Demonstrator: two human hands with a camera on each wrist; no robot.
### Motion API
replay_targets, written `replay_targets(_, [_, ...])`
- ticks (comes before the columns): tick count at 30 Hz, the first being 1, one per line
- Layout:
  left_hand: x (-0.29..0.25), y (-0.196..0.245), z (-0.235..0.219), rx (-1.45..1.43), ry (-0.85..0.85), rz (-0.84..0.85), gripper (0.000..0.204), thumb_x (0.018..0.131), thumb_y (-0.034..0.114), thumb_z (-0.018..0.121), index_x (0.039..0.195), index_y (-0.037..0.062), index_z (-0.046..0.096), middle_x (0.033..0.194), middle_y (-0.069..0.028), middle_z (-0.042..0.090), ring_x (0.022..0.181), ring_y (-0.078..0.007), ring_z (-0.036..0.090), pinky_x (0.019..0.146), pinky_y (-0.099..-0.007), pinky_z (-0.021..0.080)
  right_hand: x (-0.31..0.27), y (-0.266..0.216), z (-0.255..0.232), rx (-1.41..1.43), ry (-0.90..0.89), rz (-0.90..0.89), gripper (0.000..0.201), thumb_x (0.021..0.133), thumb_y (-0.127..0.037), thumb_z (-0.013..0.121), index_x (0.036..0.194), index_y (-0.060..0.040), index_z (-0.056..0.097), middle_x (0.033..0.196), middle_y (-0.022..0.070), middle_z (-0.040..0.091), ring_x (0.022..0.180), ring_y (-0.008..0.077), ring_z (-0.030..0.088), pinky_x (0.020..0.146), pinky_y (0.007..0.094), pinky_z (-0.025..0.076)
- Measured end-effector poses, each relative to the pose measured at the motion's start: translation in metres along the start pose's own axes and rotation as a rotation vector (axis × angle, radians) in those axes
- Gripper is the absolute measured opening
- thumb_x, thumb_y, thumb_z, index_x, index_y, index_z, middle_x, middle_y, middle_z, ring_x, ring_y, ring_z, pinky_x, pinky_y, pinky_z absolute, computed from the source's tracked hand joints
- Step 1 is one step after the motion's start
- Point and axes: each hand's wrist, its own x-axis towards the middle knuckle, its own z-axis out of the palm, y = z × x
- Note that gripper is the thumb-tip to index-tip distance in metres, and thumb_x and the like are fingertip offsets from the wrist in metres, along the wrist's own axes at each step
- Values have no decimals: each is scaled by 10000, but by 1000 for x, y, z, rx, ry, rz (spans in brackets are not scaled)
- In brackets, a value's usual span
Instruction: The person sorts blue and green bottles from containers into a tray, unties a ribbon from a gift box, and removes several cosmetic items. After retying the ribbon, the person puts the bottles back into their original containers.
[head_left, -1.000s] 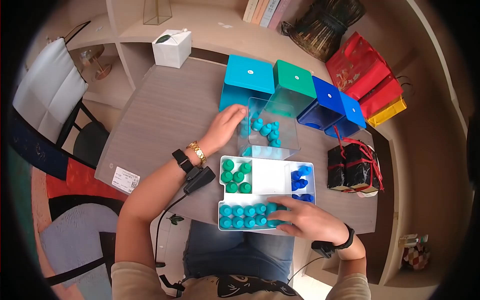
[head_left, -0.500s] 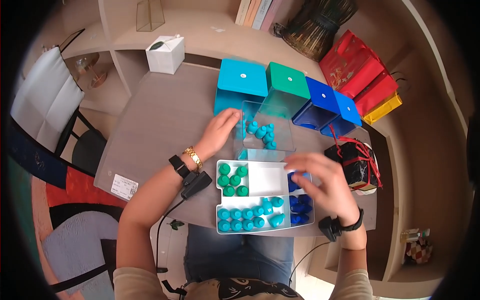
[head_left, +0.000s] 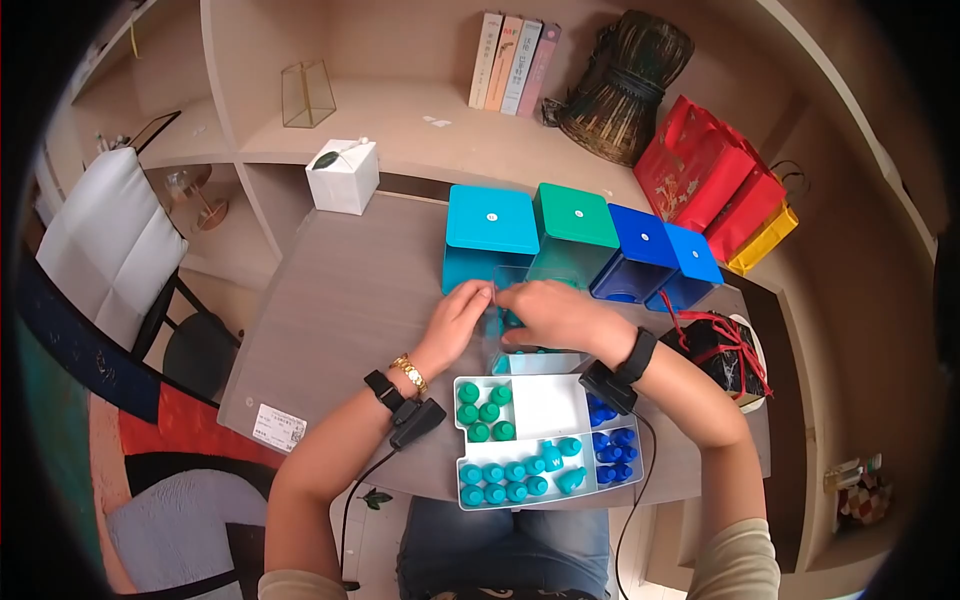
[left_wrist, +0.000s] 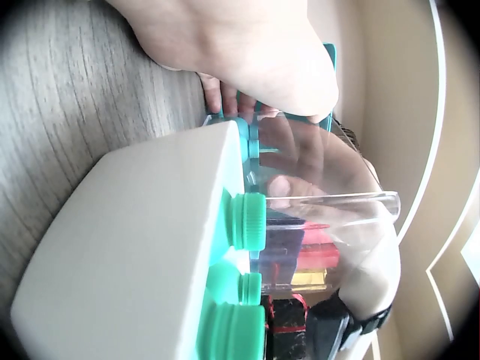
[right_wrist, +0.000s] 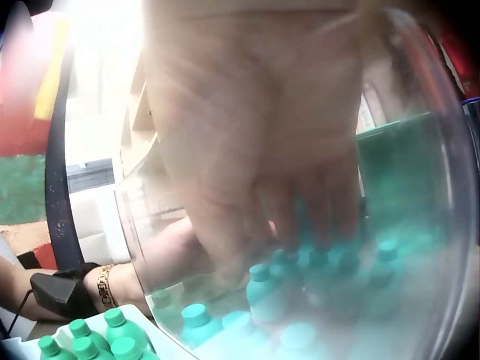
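My left hand (head_left: 458,325) grips the left edge of a clear bin (left_wrist: 330,199), thumb at its rim. Inside stand several turquoise bottles (right_wrist: 264,294) with matching caps. Over them my right hand (head_left: 562,318) reaches down into the bin, fingers extended and blurred, tips among the caps. The near wall and the hand partly hide these bottles. Close in front lies a white divided tray (head_left: 545,405). It bears green bottles (head_left: 488,411) at upper left, turquoise bottles (head_left: 515,491) along the lower part, two of them tipped, and dark blue bottles (head_left: 614,455) at the right.
Behind the bin stand a turquoise box (head_left: 490,228), a green box (head_left: 578,222), a dark blue box (head_left: 640,240) and a lighter blue box (head_left: 688,258). A black package with red ribbon (head_left: 728,355) sits at the right. A white cube (head_left: 342,180) stands at the back left.
My right hand let go of a turquoise bottle over the tray's lower part, then swung up and across into the clear bin. The left hand stayed at the bin's edge. The head view tilted upward.
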Motion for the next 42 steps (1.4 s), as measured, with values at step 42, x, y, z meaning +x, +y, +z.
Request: replay_targets(42, [1,-5,-6,21,-52,-15,402,1113,349,409,1248,39,626,1232,-75,669,1181,-164,605,1002,-327,458,-159,-78,6,392,-132,-92,401,843,-57,734,1233,-81,645,1360,166,559,1060,377,668,859,443,585])
